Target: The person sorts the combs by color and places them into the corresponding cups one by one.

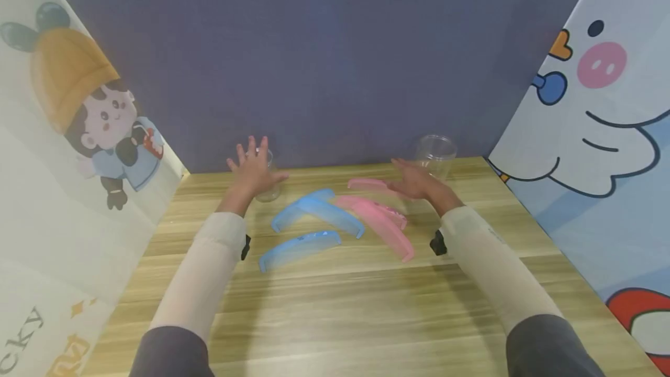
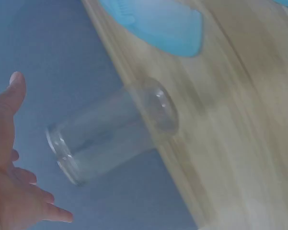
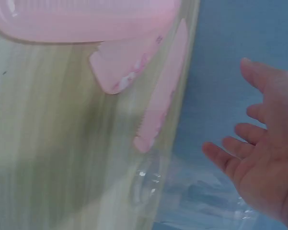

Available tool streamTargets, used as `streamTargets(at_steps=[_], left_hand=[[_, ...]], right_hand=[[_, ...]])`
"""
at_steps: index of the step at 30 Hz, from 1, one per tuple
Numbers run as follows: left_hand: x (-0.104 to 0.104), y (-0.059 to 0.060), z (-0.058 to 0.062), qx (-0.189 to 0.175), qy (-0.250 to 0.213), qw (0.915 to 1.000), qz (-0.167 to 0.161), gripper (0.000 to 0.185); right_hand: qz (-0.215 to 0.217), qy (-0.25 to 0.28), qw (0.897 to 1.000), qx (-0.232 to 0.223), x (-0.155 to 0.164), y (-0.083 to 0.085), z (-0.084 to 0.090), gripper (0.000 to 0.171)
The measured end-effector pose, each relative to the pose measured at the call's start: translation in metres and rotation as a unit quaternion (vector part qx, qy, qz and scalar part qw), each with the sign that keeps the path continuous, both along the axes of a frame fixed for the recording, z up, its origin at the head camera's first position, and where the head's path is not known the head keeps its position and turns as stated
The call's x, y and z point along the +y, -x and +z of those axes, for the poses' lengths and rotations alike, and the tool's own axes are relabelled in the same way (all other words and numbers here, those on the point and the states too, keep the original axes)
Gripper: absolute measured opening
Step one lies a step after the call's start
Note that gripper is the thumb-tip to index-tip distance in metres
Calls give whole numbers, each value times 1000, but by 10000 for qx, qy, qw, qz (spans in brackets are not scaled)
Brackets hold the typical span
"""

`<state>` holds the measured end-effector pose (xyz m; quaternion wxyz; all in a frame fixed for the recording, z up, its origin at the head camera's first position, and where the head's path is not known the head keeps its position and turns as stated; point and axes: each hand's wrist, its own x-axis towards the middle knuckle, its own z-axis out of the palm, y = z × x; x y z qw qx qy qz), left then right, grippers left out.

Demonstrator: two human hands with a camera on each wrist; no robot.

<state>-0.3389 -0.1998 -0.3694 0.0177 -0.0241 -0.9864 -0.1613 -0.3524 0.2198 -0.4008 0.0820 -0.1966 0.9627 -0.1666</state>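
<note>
My left hand (image 1: 253, 173), fingers spread, hovers by a clear plastic cup (image 2: 110, 132) that stands upright near the table's back edge. In the left wrist view the hand is apart from the cup. On the other side, my right hand (image 1: 416, 181) has its fingers loosely extended and holds nothing. A second clear cup (image 1: 437, 150) stands beside it, partly hidden behind the hand. Between the hands lie three blue combs, the nearest one (image 1: 300, 249) apart from two crossed ones (image 1: 335, 215). Three pink combs lie to their right: a front one (image 1: 387, 231), one partly under it (image 3: 120, 72), and a back one (image 3: 163, 91).
The wood-grain table (image 1: 335, 319) ends at a dark blue-grey panel (image 1: 335, 63) at the back. Printed cartoon panels flank it, a left one (image 1: 31, 191) and a right one (image 1: 586, 127).
</note>
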Motion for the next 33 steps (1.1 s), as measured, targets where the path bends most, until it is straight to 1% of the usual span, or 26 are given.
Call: streamTargets(at_steps=[4, 8, 12, 14, 15, 17, 19, 20, 22, 25, 26, 29, 31, 33], left_hand=[[-15, -2, -9, 294, -629, 9973, 233, 120], [-27, -4, -18, 512, -1046, 9928, 278, 121], [-33, -4, -25, 569, -1441, 9875, 273, 123], [-36, -4, -29, 543, -1666, 9840, 311, 123], [-37, -3, -32, 529, -1767, 9823, 334, 122], [-39, -1, -38, 497, -2004, 9777, 390, 121], [-39, 2, -45, 484, -2266, 9719, 419, 120], [-39, 3, -48, 494, -2387, 9689, 432, 118], [-38, 6, -54, 542, -2606, 9628, 463, 116], [-37, 10, -60, 657, -2857, 9546, 534, 112], [-36, 11, -62, 685, -2942, 9516, 574, 111], [-36, 13, -63, 750, -3161, 9432, 692, 111], [-36, 14, -62, 799, -3233, 9400, 747, 108], [-36, 14, -62, 848, -3241, 9390, 783, 103]], right_hand=[[102, 222, 9996, 113, 3, 1, -12, 70], [112, 239, 9995, 181, 8, 2, -26, 67], [28, 222, 9996, 173, 11, 5, -38, 66], [-2, 242, 9996, 143, 13, 6, -42, 64], [22, 208, 9996, 197, 13, 7, -44, 63], [92, 81, 9992, 368, 14, 8, -47, 58], [92, -1, 9992, 396, 16, 8, -50, 56], [76, -24, 9992, 399, 17, 8, -52, 52], [-4, 37, 9995, 322, 18, 8, -57, 42], [-212, 254, 9994, 83, 19, 7, -63, 28], [-256, 286, 9992, 53, 20, 7, -65, 24], [-341, 262, 9990, 71, 20, 8, -70, 21], [-342, 210, 9991, 155, 21, 9, -72, 22], [-408, 193, 9987, 239, 21, 10, -74, 19]])
